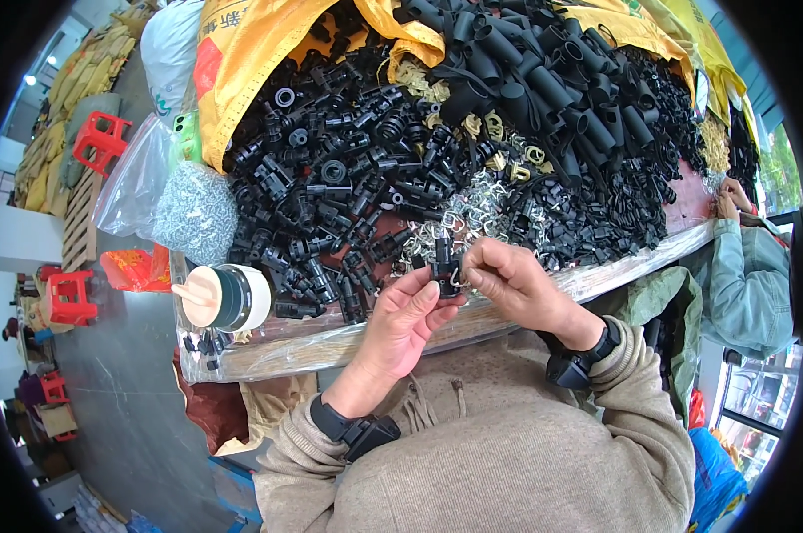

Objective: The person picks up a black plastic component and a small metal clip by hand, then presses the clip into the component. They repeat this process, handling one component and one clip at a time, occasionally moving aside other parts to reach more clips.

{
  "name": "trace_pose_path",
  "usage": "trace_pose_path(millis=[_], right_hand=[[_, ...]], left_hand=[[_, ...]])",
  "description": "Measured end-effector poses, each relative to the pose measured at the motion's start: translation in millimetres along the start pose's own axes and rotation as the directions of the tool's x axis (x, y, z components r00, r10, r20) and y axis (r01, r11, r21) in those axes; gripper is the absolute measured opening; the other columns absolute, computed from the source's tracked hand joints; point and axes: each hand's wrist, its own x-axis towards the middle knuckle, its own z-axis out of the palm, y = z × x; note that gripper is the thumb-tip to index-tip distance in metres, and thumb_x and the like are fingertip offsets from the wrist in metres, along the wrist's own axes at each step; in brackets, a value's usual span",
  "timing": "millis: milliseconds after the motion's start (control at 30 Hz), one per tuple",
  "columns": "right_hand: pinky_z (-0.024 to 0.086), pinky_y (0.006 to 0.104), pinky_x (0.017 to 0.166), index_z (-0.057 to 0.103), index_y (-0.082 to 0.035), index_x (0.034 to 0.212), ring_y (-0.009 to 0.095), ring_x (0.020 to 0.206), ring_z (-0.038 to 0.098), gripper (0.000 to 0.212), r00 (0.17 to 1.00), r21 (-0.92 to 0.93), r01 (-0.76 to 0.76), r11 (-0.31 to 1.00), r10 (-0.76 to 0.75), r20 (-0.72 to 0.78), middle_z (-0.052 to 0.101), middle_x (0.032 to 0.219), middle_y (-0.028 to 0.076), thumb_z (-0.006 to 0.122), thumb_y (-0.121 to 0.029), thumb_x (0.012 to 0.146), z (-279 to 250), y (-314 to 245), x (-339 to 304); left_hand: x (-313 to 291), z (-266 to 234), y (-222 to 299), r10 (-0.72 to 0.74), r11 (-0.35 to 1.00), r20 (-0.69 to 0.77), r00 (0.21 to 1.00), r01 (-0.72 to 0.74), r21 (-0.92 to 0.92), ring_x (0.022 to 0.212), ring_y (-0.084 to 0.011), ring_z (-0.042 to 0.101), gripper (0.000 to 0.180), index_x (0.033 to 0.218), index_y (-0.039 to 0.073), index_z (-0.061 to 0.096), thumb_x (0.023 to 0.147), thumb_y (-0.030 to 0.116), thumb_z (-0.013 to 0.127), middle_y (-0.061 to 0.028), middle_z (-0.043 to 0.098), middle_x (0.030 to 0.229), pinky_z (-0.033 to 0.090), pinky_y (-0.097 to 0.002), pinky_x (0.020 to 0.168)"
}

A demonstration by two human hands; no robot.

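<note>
My left hand (399, 329) has its thumb and fingers closed round a black plastic fitting (444, 266), held upright above the table's near edge. Against the fitting's right side, my right hand (519, 286) is pinched; whatever sits between its fingertips is too small to make out. Just beyond my hands lies a heap of shiny metal wire clips (472, 211). Similar black fittings (330, 191) are piled to the left. To the right are small black plastic pieces (588, 222), and black tubes (543, 84) lie farther back among cream-coloured rings (495, 126).
A cup with a pale lid (252, 298) stands at the table's left corner, near a clear bag of silver screws (195, 213). Yellow woven sacks (241, 67) border the piles. Another person's sleeve (750, 280) shows at right. Red stools (101, 140) stand on the floor at left.
</note>
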Motion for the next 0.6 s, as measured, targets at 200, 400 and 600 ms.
trace_pose_path(millis=[200, 400, 600], right_hand=[[0.038, 0.0301, 0.048, 0.048, -0.003, 0.078, 0.023, 0.055, 0.047, 0.007, 0.993, -0.258, 0.116, 0.959, -0.112, 0.030, 0.046, 0.069, 0.008, 0.055, -0.004, 0.077, -0.2, -5.9, -3.0], [0.037, 0.0312, 0.047, 0.049, -0.004, 0.078, 0.023, 0.055, 0.048, 0.010, 0.976, -0.456, 0.218, 0.863, -0.188, 0.111, 0.046, 0.067, 0.007, 0.057, -0.002, 0.072, 4.2, -8.4, 0.8], [0.036, 0.0301, 0.046, 0.050, -0.004, 0.078, 0.021, 0.052, 0.046, 0.013, 0.965, -0.537, 0.260, 0.803, -0.235, 0.116, 0.046, 0.067, 0.005, 0.057, -0.001, 0.069, 15.5, -11.6, 4.2]], left_hand=[[4.2, -4.3, -4.1, -0.076, 0.997, -0.016, 0.997, 0.076, 0.026, 0.083, -0.0192, 0.060, 0.025, 0.105, 0.001, 0.052, 0.084, 0.014, 0.052, -0.0079, 0.059, 0.094, 0.050, -0.0228, 0.071], [2.8, -10.4, -2.3, -0.087, 0.996, -0.013, 0.996, 0.087, 0.028, 0.082, -0.0184, 0.060, 0.024, 0.102, 0.001, 0.054, 0.083, 0.014, 0.054, -0.0073, 0.059, 0.093, 0.050, -0.0229, 0.071], [-2.9, -18.2, 2.7, -0.080, 0.996, 0.005, 0.997, 0.080, 0.024, 0.081, -0.0174, 0.060, 0.023, 0.102, 0.000, 0.054, 0.082, 0.013, 0.055, -0.0072, 0.059, 0.093, 0.050, -0.0231, 0.071]])
